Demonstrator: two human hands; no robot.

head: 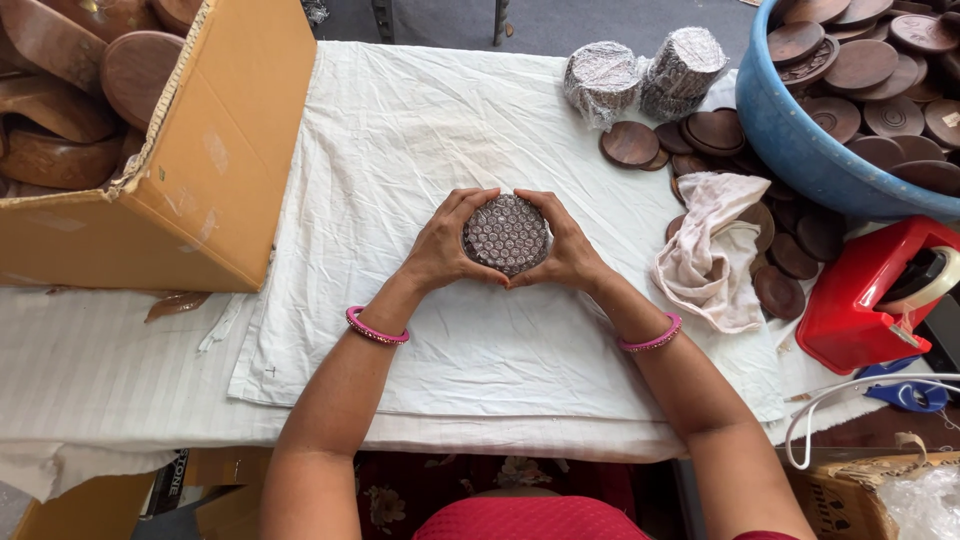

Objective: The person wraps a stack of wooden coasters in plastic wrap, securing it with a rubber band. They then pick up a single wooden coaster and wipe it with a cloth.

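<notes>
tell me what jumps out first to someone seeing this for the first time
At the centre of the white cloth, the left hand and right hand cup a round stack wrapped in bubble wrap between them. To the right, dark wooden discs lie scattered beside a blue tub heaped with more, and a red tape dispenser sits near the table's right edge. A cardboard box of carved wooden pieces fills the upper left.

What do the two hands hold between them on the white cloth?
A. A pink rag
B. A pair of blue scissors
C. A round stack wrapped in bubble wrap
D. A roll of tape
C: the left hand and the right hand cup a round stack wrapped in bubble wrap from both sides, above the white cloth; the pink rag lies apart to the right.
</notes>
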